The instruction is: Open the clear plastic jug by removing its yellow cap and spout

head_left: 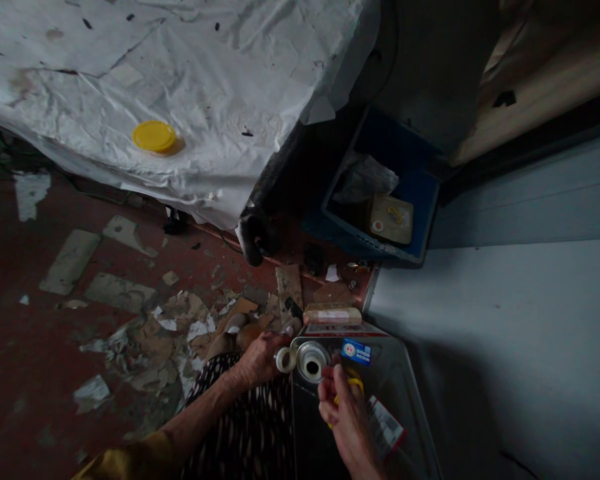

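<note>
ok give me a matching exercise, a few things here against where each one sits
Things:
1. yellow lid
2. cap
3. blue crate
4. metal can

Places:
A. under the right hand
B. on the white sheet
C. in the left hand
D. on the floor beside the sheet's edge

Pairs: 1-B, 2-C, 3-D, 4-A

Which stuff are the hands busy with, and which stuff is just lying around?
In hand:
left hand holding small white cap
right hand with yellow piece
metal can's round opening

Lying about:
yellow lid on white sheet
blue crate
paper scraps on floor
</note>
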Action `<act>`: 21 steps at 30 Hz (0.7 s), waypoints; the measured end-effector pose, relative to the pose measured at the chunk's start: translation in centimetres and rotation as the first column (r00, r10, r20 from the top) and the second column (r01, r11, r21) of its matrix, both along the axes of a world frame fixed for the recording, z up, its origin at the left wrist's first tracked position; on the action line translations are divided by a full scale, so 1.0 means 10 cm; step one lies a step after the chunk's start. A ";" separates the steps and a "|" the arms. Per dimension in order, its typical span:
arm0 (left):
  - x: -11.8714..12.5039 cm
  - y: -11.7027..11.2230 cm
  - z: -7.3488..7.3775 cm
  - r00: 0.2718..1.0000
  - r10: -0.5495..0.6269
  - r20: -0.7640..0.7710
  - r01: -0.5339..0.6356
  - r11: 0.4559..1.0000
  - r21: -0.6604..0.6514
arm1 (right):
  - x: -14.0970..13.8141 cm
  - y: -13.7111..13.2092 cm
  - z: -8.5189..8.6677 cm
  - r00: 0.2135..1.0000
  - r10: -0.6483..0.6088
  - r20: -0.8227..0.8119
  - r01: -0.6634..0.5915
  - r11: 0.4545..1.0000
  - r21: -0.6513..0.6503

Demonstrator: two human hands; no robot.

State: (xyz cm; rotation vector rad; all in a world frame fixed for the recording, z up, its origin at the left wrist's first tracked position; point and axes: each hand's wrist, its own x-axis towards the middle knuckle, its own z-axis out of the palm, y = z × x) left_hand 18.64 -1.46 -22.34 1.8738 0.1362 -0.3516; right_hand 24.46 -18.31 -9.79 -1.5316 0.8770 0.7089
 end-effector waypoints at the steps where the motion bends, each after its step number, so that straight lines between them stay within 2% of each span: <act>1: 0.01 0.03 0.01 1.000 0.005 -0.006 -0.005 1.000 0.009 | 0.01 0.03 0.00 1.000 -0.019 -0.014 0.019 1.000 0.013; 5: -0.01 0.12 -0.05 1.000 0.008 -0.003 -0.008 1.000 0.030 | 0.01 0.10 0.01 0.998 -0.055 -0.037 0.055 0.998 0.010; 8: -0.04 0.18 -0.10 1.000 0.019 0.005 -0.019 0.999 0.043 | 0.00 0.12 0.00 0.999 -0.015 -0.032 0.016 0.999 0.027; 12: -0.05 0.24 -0.08 0.999 0.035 0.009 -0.035 0.997 0.069 | 0.00 0.14 -0.02 0.997 0.063 -0.034 -0.062 0.997 0.038; 21: -0.08 0.29 -0.10 0.999 0.034 0.001 -0.034 0.988 0.148 | -0.03 0.17 -0.03 0.995 0.103 0.009 -0.103 0.994 0.039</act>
